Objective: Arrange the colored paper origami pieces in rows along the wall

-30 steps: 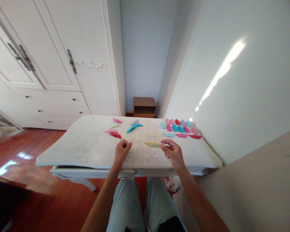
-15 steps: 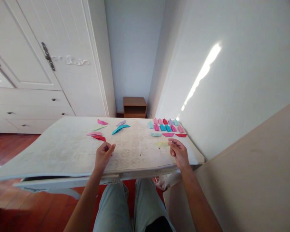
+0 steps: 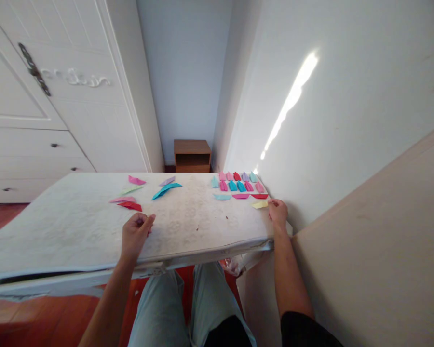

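Observation:
My right hand (image 3: 278,211) is closed on one end of a pale yellow folded paper boat (image 3: 260,205) at the right end of the table, just in front of a red paper boat (image 3: 259,196). A magenta paper boat (image 3: 240,196) and a pale blue paper boat (image 3: 222,197) lie in line to the red one's left. My left hand (image 3: 137,232) rests as a loose fist by the front edge, with nothing showing in its fingers. Nearest to it lies another red folded paper (image 3: 130,206). Beyond that are a pink folded paper (image 3: 123,199) and a blue pair (image 3: 165,190).
Rows of small folded papers (image 3: 232,185) stand at the table's back right. The white table (image 3: 188,241) meets a wall (image 3: 329,159) on the right. A white wardrobe (image 3: 83,120) stands at left; a brown cabinet (image 3: 192,147) is behind.
My right hand has moved right with the yellow paper boat, bringing it in front of the red one. The view has turned slightly right. My left hand keeps its closed shape.

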Tool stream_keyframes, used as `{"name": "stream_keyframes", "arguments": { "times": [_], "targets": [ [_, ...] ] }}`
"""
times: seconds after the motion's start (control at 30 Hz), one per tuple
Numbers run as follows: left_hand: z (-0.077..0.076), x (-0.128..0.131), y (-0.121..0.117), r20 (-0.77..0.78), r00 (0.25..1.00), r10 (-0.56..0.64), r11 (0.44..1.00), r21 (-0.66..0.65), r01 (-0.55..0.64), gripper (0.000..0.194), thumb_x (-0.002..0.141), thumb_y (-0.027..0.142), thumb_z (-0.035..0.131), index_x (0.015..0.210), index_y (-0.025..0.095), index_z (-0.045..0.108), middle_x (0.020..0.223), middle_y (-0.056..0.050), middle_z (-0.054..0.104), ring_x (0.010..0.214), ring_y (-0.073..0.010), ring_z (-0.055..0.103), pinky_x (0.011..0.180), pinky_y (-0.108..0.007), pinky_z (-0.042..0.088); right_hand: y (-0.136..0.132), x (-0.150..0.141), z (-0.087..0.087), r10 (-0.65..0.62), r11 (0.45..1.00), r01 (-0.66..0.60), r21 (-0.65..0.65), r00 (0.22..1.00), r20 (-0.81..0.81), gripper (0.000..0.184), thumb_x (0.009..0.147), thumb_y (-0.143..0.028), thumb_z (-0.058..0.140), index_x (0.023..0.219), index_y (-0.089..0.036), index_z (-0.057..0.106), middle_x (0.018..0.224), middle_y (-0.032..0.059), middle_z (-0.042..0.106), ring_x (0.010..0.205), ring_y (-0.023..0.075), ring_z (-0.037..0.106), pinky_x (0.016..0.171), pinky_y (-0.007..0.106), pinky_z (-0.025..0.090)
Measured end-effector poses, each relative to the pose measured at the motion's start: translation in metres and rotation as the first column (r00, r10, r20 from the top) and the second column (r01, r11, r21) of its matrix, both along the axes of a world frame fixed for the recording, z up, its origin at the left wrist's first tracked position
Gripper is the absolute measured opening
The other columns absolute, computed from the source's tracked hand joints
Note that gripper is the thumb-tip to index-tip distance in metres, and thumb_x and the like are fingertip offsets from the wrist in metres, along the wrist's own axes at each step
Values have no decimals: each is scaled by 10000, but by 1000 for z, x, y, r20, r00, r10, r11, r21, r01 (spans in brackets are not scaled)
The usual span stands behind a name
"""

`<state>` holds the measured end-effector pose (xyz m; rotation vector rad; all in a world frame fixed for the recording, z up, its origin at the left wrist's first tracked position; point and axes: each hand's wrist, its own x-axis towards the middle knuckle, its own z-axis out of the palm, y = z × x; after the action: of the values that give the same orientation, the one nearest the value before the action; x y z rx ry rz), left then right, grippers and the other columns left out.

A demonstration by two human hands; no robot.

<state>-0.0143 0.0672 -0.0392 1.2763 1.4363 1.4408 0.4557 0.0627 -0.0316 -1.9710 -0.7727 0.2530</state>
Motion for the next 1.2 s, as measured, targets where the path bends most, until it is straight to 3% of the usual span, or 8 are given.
{"name": "stream_keyframes", "arguments": {
  "times": [0.1,0.23,0.33,0.4,0.47,0.8,1.07,1.2],
  "targets": [
    [0,0,0,14,1000,2,1000,-11,-1,336,722,405,694,644,161,476,508,31,477,445,-81,400,413,-186,305,2,5,4,-55,997,62,-45,988,144,436,761,-273,486,1093,-38,643,1005,185,646,858,242,602,791,337,456],
    [-1,-1,1,33,999,4,1000,-15,-4,338,719,408,700,654,159,480,516,31,479,452,-78,398,418,-185,302,-6,-4,6,17,996,11,-91,952,304,473,817,-260,479,1233,-59,584,1218,194,559,1148,268,497,980,352,367],
    [0,0,0,25,1000,18,1000,-24,-18,349,724,422,701,658,157,483,515,31,477,453,-77,398,418,-186,302,-20,-19,4,246,951,-115,-288,844,477,416,881,-254,458,1261,-135,576,1273,131,531,1116,216,526,929,297,404],
    [2,0,0,31,999,18,999,-29,-17,356,725,426,702,655,157,480,514,32,473,452,-76,397,416,-186,304,-28,-28,2,377,889,-121,-442,742,555,397,923,-284,434,1278,-162,564,1316,113,504,1066,202,560,873,287,429],
    [3,1,-1,46,999,16,999,-32,-15,360,724,428,703,653,157,477,515,33,471,452,-75,396,415,-185,305,-33,-34,2,433,852,-89,-516,675,597,410,946,-311,410,1304,-160,541,1349,116,481,1071,207,566,860,288,433],
    [4,1,-4,53,997,60,997,-52,-57,385,709,456,712,657,156,474,509,33,473,443,-74,393,401,-182,292,-25,-33,7,500,791,-29,-611,606,618,482,972,-393,311,1377,-185,472,1420,118,408,936,214,624,703,311,479],
    [-3,-2,-1,59,997,45,999,-18,-44,372,729,436,702,651,157,468,522,39,462,447,-70,388,407,-182,292,-32,-36,5,456,828,4,-561,579,676,518,972,-419,309,1441,-216,394,1403,148,391,849,189,628,591,274,465],
    [-1,0,-1,64,997,39,999,-12,-38,354,724,414,697,645,162,461,514,38,463,440,-75,388,408,-187,299,-34,-37,4,459,833,4,-553,553,695,463,963,-411,338,1396,-298,459,1428,98,363,772,161,631,570,277,455]
  ]
}}
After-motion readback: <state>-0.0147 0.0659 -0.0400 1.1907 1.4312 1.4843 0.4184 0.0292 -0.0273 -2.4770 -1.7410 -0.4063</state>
